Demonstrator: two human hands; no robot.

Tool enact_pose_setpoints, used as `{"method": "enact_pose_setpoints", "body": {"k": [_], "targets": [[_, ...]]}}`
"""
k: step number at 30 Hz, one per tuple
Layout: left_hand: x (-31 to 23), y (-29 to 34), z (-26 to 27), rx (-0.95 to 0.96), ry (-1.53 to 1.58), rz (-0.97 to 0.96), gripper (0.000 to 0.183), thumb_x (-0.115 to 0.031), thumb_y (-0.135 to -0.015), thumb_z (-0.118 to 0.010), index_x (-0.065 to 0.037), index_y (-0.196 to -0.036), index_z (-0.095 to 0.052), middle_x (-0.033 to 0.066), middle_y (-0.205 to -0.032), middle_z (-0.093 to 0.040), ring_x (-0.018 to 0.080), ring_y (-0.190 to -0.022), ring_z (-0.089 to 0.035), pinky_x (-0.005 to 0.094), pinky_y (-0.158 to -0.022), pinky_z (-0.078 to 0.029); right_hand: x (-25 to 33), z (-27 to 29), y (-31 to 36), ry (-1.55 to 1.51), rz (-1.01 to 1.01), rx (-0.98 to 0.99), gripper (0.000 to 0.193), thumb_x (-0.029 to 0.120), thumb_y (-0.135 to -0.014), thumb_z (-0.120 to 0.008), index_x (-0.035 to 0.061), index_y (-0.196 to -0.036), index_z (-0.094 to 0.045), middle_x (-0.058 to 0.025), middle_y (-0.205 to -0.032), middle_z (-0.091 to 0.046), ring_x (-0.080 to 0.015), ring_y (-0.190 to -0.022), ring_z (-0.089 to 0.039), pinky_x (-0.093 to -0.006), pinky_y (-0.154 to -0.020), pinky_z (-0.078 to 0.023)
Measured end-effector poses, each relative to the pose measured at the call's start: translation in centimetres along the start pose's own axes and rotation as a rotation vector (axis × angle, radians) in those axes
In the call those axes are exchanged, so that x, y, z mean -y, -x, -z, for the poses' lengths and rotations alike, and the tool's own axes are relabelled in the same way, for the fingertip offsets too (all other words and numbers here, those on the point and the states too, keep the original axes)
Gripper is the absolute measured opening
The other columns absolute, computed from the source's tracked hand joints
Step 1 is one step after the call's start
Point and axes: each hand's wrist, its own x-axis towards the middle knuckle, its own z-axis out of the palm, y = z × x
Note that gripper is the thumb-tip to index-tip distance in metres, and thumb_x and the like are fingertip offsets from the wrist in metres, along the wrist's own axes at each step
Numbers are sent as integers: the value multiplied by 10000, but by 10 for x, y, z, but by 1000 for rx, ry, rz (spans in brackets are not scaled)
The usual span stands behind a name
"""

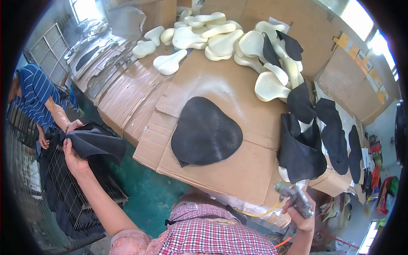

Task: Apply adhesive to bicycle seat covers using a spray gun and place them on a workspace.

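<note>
My left hand (76, 159) stretches out to the left, closed on a limp black fabric piece (102, 143) by its edge. A co-worker's hand (75, 126) is at the same piece's upper corner. At the lower right, my right hand (302, 212) is wrapped round a metal spray gun (300, 201) beside the table's front edge. On the cardboard-covered table (140, 157) in front of me lies a flat, rounded black cover piece (206, 131) with pale streaks. Close to the spray gun, more black fabric (301, 148) drapes over pale foam at the right.
Cream saddle-shaped foam pads (223, 42) are heaped along the table's back. Several black cover pieces (333, 136) lie at the right side. A yellow hose (257, 213) runs near the front edge. A person in a striped shirt (38, 95) stands left, beside a wire rack (80, 204).
</note>
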Motion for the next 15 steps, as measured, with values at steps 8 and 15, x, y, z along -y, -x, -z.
{"method": "enact_pose_setpoints", "body": {"k": [8, 15], "targets": [[26, -1, -2, -107, 40, -90, 251, -96, -852, -637, -35, -1082, -559, 103, -1121, -580, 242, -1052, -550, 407, -936, -462, -6, -6, -6, 80, 35, 36, 517, -19, -678, -668, -35, -1184, -561, -78, -798, -644, -124, -700, -613, -234, -652, -466], [118, 49, -42, -147, -189, -111, 247, -22, -844, -626, -34, -1076, -541, 64, -953, -587, 203, -799, -613, 317, -741, -542, -19, 22, 14, 208, 12, 104, 549, -37, -663, -667, -50, -1197, -541, -102, -810, -642, -137, -711, -617, -254, -661, -482]]}}
